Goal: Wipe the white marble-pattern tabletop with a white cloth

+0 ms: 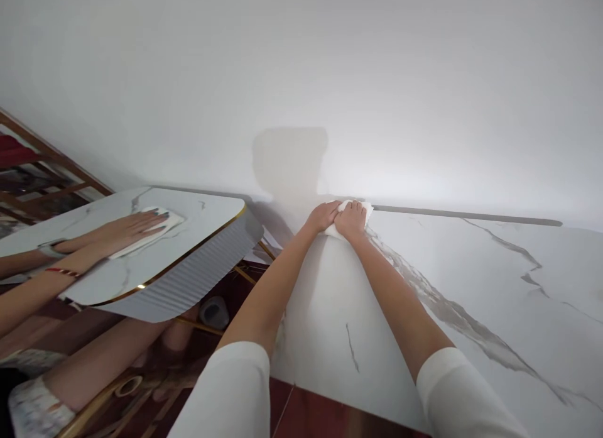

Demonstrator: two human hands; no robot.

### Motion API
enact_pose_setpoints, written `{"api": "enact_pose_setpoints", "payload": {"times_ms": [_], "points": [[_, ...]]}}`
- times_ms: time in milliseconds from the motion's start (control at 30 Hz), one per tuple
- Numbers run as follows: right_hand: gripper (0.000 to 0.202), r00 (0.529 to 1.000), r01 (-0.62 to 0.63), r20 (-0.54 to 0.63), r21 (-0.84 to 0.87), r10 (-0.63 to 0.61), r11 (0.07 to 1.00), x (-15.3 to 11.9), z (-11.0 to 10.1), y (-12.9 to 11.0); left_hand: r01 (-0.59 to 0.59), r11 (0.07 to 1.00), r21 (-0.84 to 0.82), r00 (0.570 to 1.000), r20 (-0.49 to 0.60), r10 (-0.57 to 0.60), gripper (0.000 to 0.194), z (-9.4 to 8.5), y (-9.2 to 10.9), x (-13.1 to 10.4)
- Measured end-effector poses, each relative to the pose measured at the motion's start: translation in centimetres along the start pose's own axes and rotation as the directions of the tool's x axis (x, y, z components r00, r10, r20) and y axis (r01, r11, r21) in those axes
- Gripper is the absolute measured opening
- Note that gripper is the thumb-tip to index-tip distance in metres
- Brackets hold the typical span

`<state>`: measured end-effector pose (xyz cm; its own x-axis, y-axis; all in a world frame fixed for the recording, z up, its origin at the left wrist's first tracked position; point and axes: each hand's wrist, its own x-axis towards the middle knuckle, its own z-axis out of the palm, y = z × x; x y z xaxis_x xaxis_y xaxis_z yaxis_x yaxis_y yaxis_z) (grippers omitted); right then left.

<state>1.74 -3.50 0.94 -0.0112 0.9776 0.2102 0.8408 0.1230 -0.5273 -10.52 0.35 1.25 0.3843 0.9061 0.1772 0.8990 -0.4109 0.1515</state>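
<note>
Cloth (333, 230) under hands (324, 215) (352, 219), long axis seemingly sideways

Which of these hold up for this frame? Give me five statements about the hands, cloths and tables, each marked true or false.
1. The wearer's left hand and right hand are both on one white cloth. True.
2. That cloth is at the table edge farthest from the wall. False: it is at the edge of the marble-patterned table beside the wall.
3. The neighbouring table has a gold-coloured trim. True.
4. The other person's hand hangs below the tabletop. False: it rests on a second cloth on top.
5. The wearer has a red bracelet. False: it is on the other person's arm.
</note>
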Motion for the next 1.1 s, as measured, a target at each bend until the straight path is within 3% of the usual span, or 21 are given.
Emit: {"api": "enact_pose_setpoints", "payload": {"times_ms": [267,533,800,1100], "points": [[0.05,0.999,-0.021,-0.044,-0.042,0.019,0.999,0.8,-1.3,2.9,-0.033,0.997,-0.065,0.999,-0.035,0.03,0.045,0.9,2.7,1.9],[0.052,0.999,0.004,-0.048,-0.108,-0.009,0.994,-0.5,-1.9,3.0,-0.046,0.997,-0.054,0.998,-0.053,0.044,0.049,1.4,2.8,1.1],[0.06,1.0,-0.003,-0.024,-0.175,-0.001,0.985,-4.1,-2.2,2.4,-0.13,0.991,-0.028,0.988,-0.093,0.127,0.048,1.6,3.4,-2.0],[0.058,0.997,0.035,-0.056,-0.191,-0.047,0.981,-10.2,-2.5,0.7,-0.21,0.977,-0.022,0.97,-0.131,0.205,0.046,1.0,4.1,-8.1]]}}
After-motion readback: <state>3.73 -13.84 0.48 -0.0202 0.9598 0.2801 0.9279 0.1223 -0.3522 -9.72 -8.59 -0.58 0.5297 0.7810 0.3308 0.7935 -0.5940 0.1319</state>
